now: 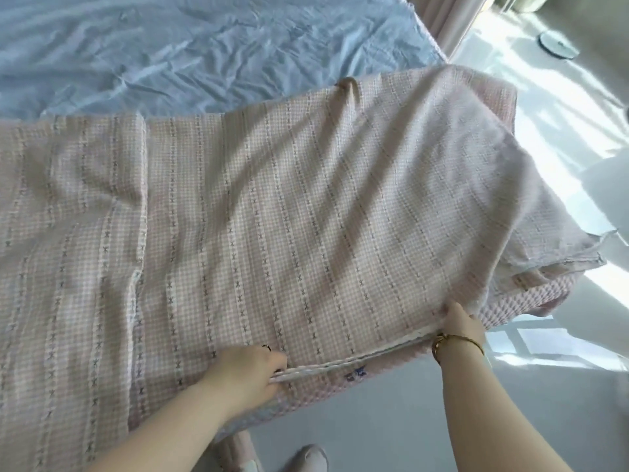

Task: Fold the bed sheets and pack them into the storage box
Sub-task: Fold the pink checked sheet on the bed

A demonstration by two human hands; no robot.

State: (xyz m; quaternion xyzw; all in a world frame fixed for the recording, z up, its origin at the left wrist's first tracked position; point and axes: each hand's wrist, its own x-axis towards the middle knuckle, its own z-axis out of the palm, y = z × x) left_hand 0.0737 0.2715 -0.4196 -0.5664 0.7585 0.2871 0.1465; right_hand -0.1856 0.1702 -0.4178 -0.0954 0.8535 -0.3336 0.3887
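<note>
A pink checked bed sheet [272,216] with striped cross-stitch bands lies spread over the near corner of the bed, one layer folded over another. My left hand [248,373] pinches the white hem at the sheet's near edge. My right hand [461,321], with a gold bracelet at the wrist, grips the same edge further right, at the bed's corner. The hem stretches between the two hands. No storage box is in view.
A crumpled light blue sheet [170,49] covers the far part of the bed. A pink waffle bedspread [531,301] hangs over the bed corner. Glossy white floor [561,165] lies to the right, with a round object [558,46] on it. My feet [306,454] stand below.
</note>
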